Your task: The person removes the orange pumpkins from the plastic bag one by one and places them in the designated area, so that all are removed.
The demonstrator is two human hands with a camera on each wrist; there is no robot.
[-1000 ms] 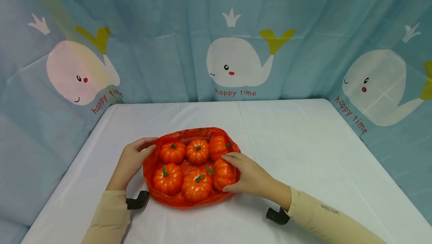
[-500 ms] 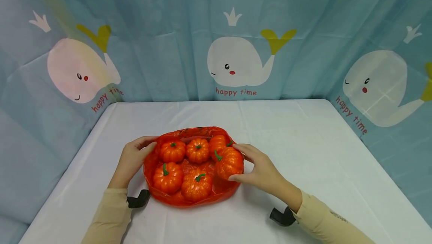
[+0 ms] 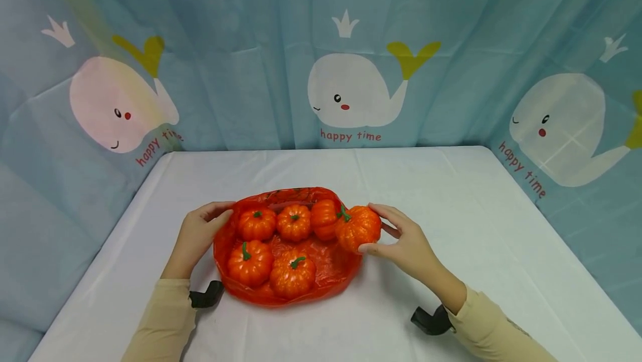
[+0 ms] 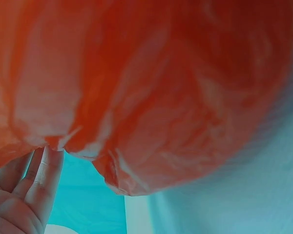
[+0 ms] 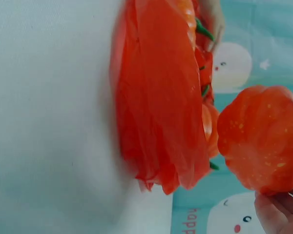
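Observation:
My right hand [image 3: 413, 245] grips a small orange toy pumpkin [image 3: 360, 229] with a green stem, fingers at its far side and thumb at its near side. It is raised over the right rim of a red plastic bag [image 3: 326, 264], whose sides are rolled down like a bowl. The right wrist view shows the held pumpkin [image 5: 261, 139] apart from the bag wall [image 5: 161, 97]. My left hand [image 3: 200, 234] holds the bag's left rim between fingers and thumb; in the left wrist view its fingertips [image 4: 51, 161] meet the plastic edge. Several more pumpkins [image 3: 293, 275] sit inside.
The bag stands on a white-covered table [image 3: 451, 200], left of its middle. Blue curtains [image 3: 251, 72] printed with whales hang behind and at both sides. Black mounts [image 3: 432, 320] stick out from the wrists near the sleeves.
My right hand has lifted the pumpkin from the bag's right part and carried it up and rightward over the rim. The left hand has stayed at the bag's left rim.

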